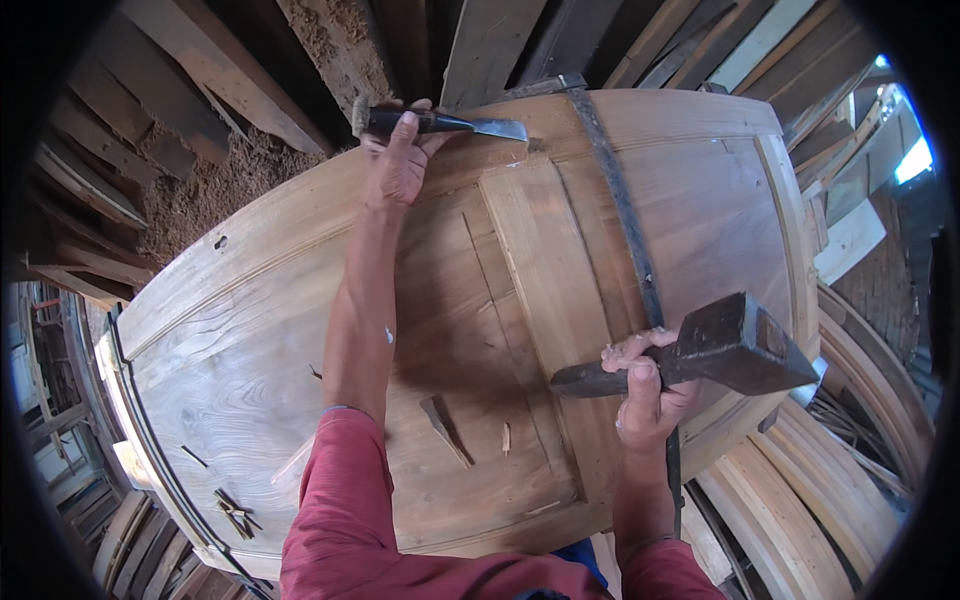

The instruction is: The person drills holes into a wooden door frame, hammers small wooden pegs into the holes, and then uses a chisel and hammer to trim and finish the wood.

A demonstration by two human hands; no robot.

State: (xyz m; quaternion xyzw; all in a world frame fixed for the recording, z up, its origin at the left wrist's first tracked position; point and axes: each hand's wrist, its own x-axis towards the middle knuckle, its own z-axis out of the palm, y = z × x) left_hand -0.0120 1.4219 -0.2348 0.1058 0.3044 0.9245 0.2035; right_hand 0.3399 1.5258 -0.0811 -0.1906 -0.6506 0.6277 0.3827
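Note:
My left hand (402, 155) is closed round the dark handle of a chisel (497, 128). The chisel lies almost level, its flat steel blade pointing right over the far rail of a wooden door panel (260, 370), near a small dark notch (530, 145). Whether the edge touches the wood I cannot tell. In my right hand (645, 390) is a wooden mallet (740, 345), gripped by its short handle, its blocky dark head to the right. The mallet is held above the right part of the panel, apart from the chisel.
A dark metal bar clamp (620, 200) crosses the panel from far to near; another (150, 430) runs along its left end. A thin wedge-shaped piece (445, 430) and small wood slivers (235, 515) lie on the panel. Planks (230, 70), sawdust (215, 195) and curved boards (780, 500) surround it.

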